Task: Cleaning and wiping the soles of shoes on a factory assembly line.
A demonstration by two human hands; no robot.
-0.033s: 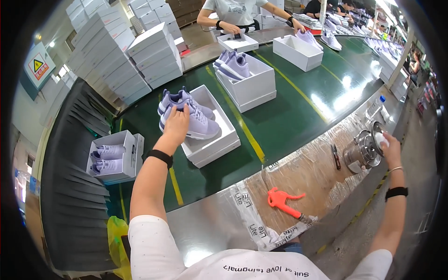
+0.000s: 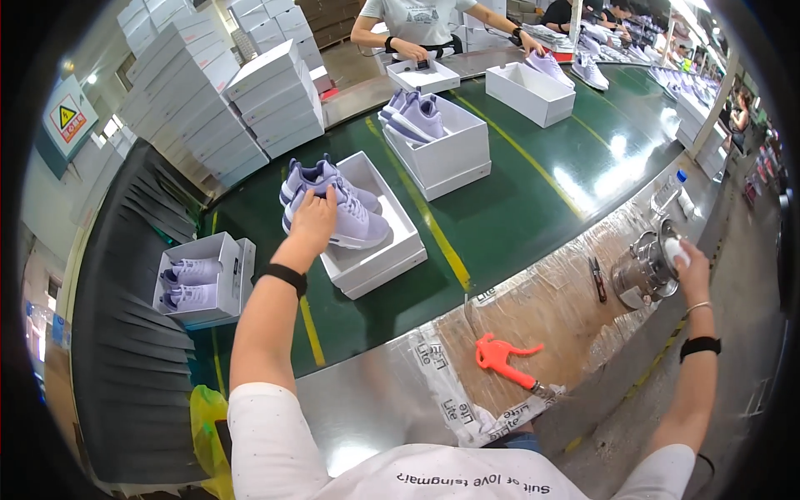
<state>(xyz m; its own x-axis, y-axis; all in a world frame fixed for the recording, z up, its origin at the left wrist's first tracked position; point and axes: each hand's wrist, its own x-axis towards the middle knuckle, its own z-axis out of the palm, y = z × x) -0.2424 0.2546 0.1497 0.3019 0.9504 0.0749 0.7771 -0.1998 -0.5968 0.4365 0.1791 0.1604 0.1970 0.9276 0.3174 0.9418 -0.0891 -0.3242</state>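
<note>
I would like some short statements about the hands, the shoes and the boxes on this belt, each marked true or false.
1. The left hand rests on a lilac shoe lying across an open white box. True.
2. The right hand holds the orange tool. False: the tool lies alone on the metal bench; the hand is at a metal device.
3. The conveyor belt is red. False: it is green.
4. A closer box, at the left, holds a pair of lilac shoes. True.
</note>
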